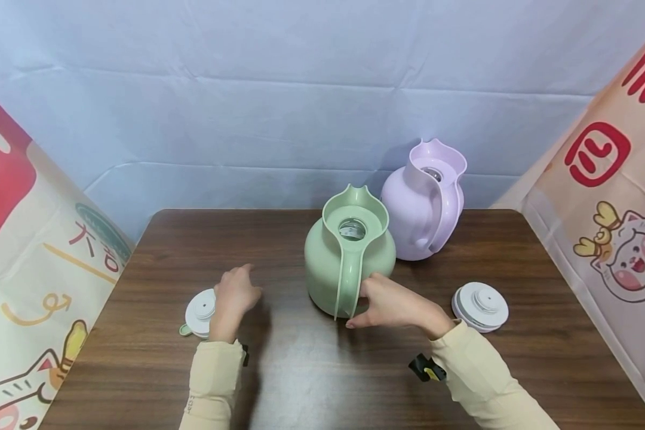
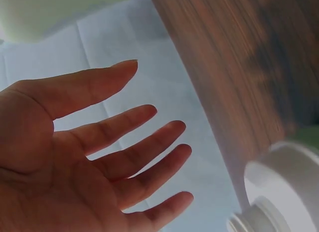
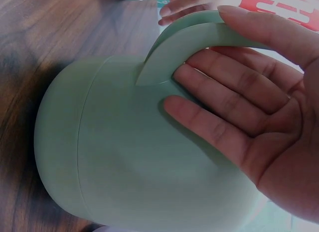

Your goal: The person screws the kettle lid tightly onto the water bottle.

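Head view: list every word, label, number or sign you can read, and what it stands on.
"大": left cloth; the character beside it is unclear.
Right cloth: red characters, cut off or too unclear to read.
Left sleeve: small lettering, too small to read.
Green jug, purple jug: no text shows.

Grn jug [image 1: 349,263]: smooth matt-ish plast.

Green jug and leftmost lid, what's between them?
In the head view, the left hand, partly covering the lid, then bare table up to the green jug.
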Motion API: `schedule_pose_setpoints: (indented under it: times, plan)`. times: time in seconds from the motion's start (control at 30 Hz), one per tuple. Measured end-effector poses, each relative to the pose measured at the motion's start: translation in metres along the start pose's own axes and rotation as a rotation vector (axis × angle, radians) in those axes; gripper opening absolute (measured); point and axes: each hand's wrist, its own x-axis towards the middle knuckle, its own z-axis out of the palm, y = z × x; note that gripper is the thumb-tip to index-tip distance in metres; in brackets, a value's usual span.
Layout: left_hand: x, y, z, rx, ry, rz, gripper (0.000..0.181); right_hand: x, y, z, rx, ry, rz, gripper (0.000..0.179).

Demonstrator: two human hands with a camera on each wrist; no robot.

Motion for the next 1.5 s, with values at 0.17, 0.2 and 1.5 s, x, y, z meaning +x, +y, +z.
schedule_pose_setpoints:
  times: [0.17,0.2,1.5]
  plan:
    - [-0.003,-0.011,-0.006,-0.012,0.003,-0.038,0.052,0.0,0.0,0.0,0.005,-0.001,-0.002,0.015]
    - [-0.003,-0.014,-0.006,-0.015,0.003,-0.045,0.052,0.0,0.0,-0.001,0.007,-0.001,-0.003,0.015]
    - [-0.009,-0.06,-0.002,-0.054,-0.082,-0.175,0.069,0.0,0.002,0.001,0.001,0.01,-0.022,0.015]
